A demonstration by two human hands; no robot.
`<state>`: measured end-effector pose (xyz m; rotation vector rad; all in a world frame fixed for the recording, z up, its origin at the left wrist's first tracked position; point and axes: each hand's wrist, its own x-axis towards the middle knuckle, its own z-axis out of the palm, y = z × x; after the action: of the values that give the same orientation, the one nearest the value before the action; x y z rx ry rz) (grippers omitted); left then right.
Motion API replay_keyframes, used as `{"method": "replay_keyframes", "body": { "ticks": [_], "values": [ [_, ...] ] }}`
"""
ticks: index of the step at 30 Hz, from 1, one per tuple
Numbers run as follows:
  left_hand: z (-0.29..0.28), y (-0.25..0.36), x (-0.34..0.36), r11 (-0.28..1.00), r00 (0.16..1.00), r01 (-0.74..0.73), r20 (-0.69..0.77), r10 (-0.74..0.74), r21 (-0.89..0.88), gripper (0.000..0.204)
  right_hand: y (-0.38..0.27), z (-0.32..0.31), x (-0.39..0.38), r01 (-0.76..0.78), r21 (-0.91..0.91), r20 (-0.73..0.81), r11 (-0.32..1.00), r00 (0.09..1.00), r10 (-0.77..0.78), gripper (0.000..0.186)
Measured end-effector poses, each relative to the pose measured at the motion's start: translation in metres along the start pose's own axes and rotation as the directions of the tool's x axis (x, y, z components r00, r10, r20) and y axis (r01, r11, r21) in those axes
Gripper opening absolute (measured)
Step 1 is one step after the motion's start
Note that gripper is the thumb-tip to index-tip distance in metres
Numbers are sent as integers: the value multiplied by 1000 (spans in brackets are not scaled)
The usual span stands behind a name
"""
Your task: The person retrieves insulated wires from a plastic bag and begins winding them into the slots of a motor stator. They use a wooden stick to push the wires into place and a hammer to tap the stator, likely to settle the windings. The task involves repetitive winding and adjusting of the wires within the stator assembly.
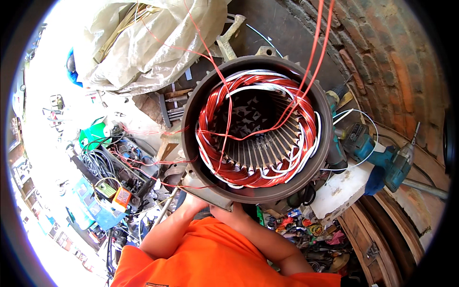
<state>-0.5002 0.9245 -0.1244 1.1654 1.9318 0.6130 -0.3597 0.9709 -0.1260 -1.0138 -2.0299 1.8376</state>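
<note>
A large dark motor housing (267,194) stands in front of me with its round end facing up. Inside it, a ring of red copper winding (260,179) is bound with white cord (311,158) around the slotted stator core (267,155). Long red lead wires (318,52) rise from the winding past the upper edge, and others trail out to the left. My left hand (193,203) and my right hand (228,215) are close together at the housing's near side, by a grey metal flange (203,191). The housing hides the fingers of both hands.
A whitish plastic sack (167,62) lies at the back left. Cables (98,165) and an orange-edged meter (122,197) clutter the left. On the right are a teal power drill (399,167) and a brick wall (401,71). Wooden drawers (368,248) stand at the lower right.
</note>
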Motion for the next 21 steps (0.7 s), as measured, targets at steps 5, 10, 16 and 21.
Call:
{"method": "replay_keyframes", "body": {
  "ticks": [5,10,16,21],
  "values": [
    [-1,-8,-15,991,982,101,151,-114,93,48,-6,5,-5,-32,-32,6,999,999,32,12],
    [-6,11,-6,1000,1000,-11,-7,11,-12,29,-12,5,-2,16,-116,8,993,1000,-15,13],
    [1,4,-10,995,985,-96,-145,97,9,33,-25,-2,2,-25,-19,11,1000,1000,25,2],
    [-21,19,6,994,997,-67,-33,70,84,28,-17,16,-4,-63,-76,104,995,992,71,10]
  ]
}}
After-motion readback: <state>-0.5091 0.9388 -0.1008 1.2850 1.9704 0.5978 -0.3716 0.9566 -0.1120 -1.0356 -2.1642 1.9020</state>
